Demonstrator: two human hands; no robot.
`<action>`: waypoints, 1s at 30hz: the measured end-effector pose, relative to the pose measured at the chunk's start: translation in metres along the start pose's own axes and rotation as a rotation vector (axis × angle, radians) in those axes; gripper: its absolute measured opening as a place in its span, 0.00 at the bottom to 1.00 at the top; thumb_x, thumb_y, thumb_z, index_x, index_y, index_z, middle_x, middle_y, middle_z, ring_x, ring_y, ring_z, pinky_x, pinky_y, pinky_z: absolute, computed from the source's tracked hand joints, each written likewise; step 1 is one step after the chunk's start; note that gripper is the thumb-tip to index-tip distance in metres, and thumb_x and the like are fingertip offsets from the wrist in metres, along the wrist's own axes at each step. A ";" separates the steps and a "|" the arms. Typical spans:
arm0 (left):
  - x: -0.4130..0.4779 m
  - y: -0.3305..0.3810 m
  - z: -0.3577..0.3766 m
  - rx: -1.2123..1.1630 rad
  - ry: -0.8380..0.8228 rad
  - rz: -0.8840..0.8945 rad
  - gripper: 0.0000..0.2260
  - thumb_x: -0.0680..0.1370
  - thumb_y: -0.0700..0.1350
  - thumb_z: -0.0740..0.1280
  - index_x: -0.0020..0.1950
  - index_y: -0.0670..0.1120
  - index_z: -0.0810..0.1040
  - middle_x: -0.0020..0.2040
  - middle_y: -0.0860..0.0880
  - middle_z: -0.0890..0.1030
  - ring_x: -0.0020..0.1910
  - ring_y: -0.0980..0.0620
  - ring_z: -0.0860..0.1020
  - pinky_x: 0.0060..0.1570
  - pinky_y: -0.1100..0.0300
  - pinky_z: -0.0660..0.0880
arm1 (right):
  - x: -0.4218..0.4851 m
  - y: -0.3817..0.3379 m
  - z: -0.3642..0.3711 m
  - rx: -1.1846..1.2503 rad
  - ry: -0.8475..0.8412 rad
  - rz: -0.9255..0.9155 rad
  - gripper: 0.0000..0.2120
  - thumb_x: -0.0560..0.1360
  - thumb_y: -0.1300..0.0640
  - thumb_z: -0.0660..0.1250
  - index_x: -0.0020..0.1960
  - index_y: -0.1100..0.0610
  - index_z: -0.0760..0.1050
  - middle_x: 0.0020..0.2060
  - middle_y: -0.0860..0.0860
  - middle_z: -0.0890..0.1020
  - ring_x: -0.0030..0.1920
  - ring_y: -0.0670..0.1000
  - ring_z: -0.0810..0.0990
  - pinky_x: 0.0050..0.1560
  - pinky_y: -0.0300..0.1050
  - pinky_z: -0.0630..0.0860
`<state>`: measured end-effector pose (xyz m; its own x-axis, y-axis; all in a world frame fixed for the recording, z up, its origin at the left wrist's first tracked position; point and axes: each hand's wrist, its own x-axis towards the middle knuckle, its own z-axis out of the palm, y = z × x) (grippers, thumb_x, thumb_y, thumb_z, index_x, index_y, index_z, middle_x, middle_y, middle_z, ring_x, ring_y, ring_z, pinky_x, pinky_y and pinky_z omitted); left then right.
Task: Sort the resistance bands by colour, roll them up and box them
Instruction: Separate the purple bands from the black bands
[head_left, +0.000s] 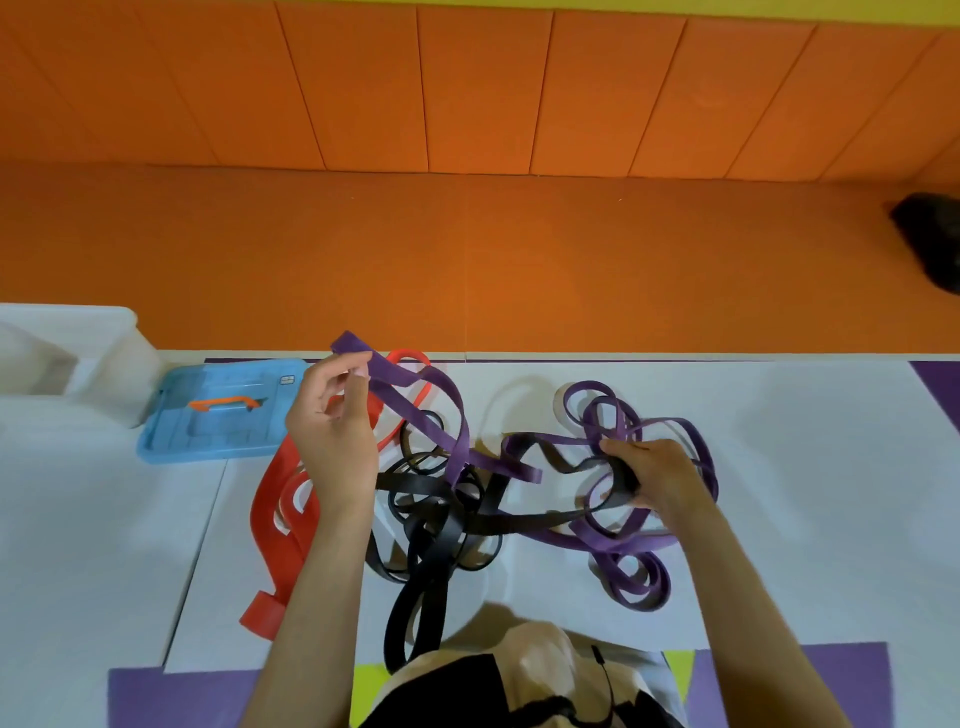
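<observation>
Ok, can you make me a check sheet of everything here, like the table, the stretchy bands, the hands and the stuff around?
Surface: white table top, with purple patches at its edges.
Job's things: purple bands heaped on the right; black bands tangled in the middle; red bands on the left, partly under the left arm. One purple strip crosses over the black ones. None rolled yet.
Box: white tub at the far left; a blue lid with an orange handle lies beside it.
Clutter: nothing seen.
Hands: left hand pinches the raised end of a purple band; right hand grips a bunch of purple and black loops.
Cables: nothing seen.
Surroundings: orange padded floor and wall; a dark blurry object at far right.
</observation>
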<state>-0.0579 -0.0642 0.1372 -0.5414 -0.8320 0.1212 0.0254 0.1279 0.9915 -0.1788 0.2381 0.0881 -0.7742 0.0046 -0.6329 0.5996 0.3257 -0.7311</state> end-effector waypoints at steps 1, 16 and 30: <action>0.001 0.000 0.000 -0.001 0.006 0.005 0.09 0.81 0.48 0.68 0.51 0.62 0.85 0.53 0.59 0.87 0.58 0.56 0.83 0.58 0.34 0.81 | 0.000 0.000 -0.004 -0.065 0.010 0.001 0.15 0.76 0.58 0.77 0.49 0.72 0.82 0.35 0.60 0.86 0.37 0.58 0.87 0.50 0.67 0.85; -0.001 0.002 0.011 0.035 -0.341 0.003 0.13 0.83 0.39 0.70 0.66 0.50 0.85 0.64 0.51 0.83 0.58 0.67 0.81 0.53 0.77 0.74 | -0.035 -0.016 0.037 -0.839 -0.624 -0.026 0.10 0.77 0.50 0.76 0.45 0.57 0.85 0.41 0.53 0.88 0.37 0.49 0.89 0.38 0.39 0.84; -0.005 -0.021 0.023 0.168 -0.655 -0.003 0.25 0.81 0.50 0.70 0.79 0.60 0.72 0.77 0.67 0.67 0.69 0.60 0.78 0.67 0.57 0.77 | 0.007 0.069 0.103 -0.308 -0.670 -0.040 0.08 0.82 0.57 0.68 0.59 0.52 0.83 0.48 0.56 0.89 0.56 0.58 0.88 0.61 0.53 0.83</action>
<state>-0.0748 -0.0504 0.1143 -0.9402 -0.3404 0.0124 -0.0786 0.2523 0.9645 -0.1214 0.1634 0.0070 -0.4451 -0.5592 -0.6995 0.4132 0.5647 -0.7144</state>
